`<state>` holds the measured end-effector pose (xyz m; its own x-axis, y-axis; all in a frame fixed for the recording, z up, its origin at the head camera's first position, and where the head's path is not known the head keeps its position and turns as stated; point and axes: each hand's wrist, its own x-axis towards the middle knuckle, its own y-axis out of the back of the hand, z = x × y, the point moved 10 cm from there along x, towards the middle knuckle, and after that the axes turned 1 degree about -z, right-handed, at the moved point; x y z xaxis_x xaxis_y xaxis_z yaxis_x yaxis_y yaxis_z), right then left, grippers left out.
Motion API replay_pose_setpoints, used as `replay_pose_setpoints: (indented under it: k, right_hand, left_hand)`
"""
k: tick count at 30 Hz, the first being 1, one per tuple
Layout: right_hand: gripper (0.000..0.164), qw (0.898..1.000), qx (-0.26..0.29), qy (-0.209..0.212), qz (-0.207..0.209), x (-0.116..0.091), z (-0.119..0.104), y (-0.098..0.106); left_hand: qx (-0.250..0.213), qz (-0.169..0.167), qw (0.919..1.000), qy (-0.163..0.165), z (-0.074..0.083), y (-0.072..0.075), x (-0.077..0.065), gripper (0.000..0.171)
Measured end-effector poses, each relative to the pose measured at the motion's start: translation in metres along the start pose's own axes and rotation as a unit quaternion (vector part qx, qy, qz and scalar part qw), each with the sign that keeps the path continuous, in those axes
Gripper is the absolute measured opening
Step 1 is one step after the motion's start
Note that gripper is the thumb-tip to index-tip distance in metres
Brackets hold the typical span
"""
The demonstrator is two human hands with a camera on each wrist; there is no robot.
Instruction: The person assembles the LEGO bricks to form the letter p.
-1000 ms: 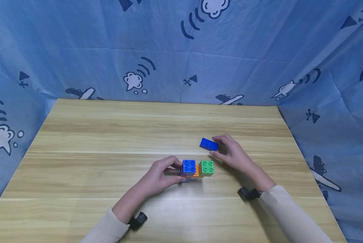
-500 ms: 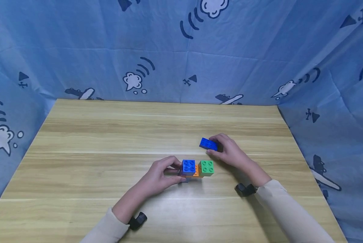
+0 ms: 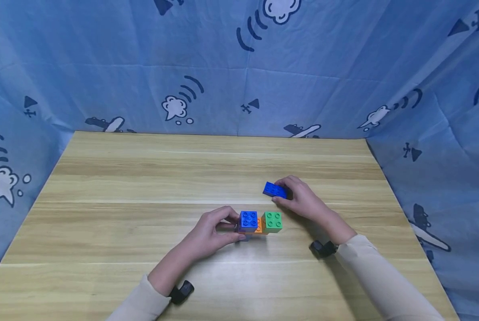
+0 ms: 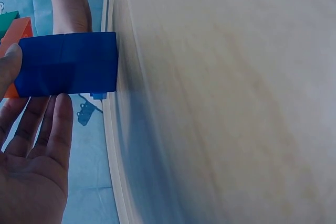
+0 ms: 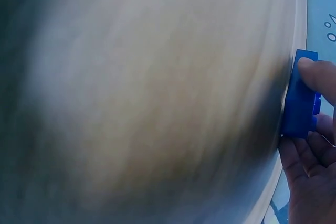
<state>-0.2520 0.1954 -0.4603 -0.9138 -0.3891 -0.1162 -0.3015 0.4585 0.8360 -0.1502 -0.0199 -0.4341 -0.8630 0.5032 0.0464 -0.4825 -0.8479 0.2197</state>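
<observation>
My left hand (image 3: 211,232) grips a stack of toy building bricks, thumb on one side and fingers on the other. A square blue brick (image 3: 249,220) and a green brick (image 3: 272,221) top an orange brick (image 3: 259,226). In the left wrist view, a blue block (image 4: 68,64) in the stack reaches down close over the table, below the orange brick (image 4: 20,30). Farther back, my right hand (image 3: 299,198) pinches a loose oblong blue brick (image 3: 274,189) by its right end. The right wrist view shows my thumb on this brick (image 5: 299,98), with fingers on its opposite side.
The light wood table (image 3: 143,178) runs to a blue patterned cloth (image 3: 207,53) at its back and sides. Each wrist carries a black strap mount, one on the left (image 3: 182,292) and one on the right (image 3: 322,248).
My right hand has slid slightly left, its thumb and fingers closing farther over the loose blue brick's end. The left hand and its brick stack have stayed in place.
</observation>
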Motion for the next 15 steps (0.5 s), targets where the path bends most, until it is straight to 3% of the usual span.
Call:
replay_pose_setpoints:
  k: [15]
  right_hand:
    - [0.042,1.0,-0.003,0.012,-0.003,-0.0028,-0.0034,0.0005]
  left_hand:
    - [0.001,-0.001,1.0,-0.001,-0.0005,-0.0004,0.0004,0.029]
